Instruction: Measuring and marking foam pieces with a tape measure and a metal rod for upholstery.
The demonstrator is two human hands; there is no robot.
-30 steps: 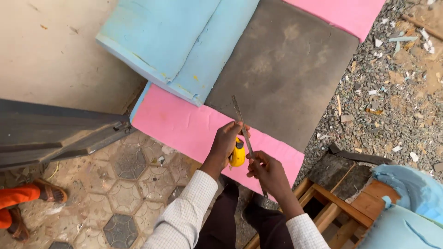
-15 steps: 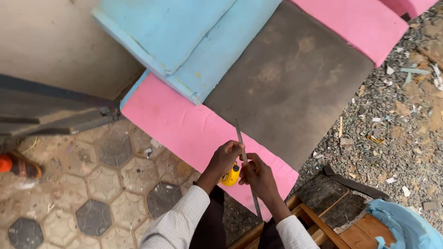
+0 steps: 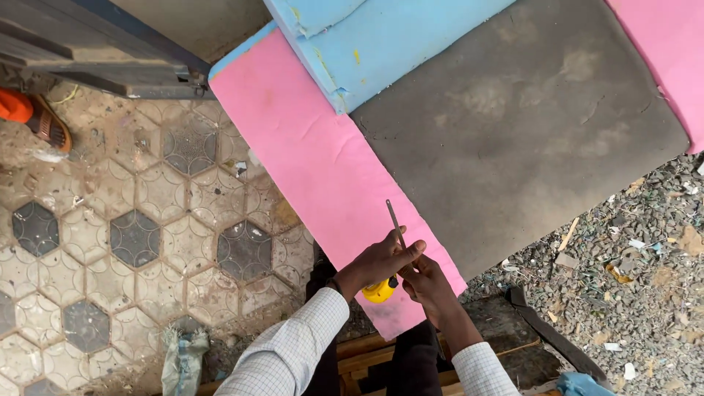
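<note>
My left hand [image 3: 378,260] pinches a thin grey metal strip [image 3: 395,221] that sticks up over the near end of a long pink foam slab [image 3: 308,154]. My right hand [image 3: 433,287] is curled right beside it, its fingers against a small yellow tape measure case [image 3: 379,292] tucked between both hands. Both hands hover over the pink slab's near corner. A dirty grey foam sheet [image 3: 528,139] lies on the pink slab to the right, and a light blue foam block [image 3: 381,44] lies across the top of both.
Hexagon-patterned paving [image 3: 132,235] lies to the left, with a dark metal frame [image 3: 95,51] and another person's orange sandal [image 3: 33,114] at the top left. Gravel with scraps [image 3: 631,249] is on the right. A wooden frame [image 3: 367,352] and a dark strap [image 3: 550,337] sit near my legs.
The metal strip shows much shorter above my hands than before. My hands have stayed together at the pink slab's near end while the view swung towards the paving.
</note>
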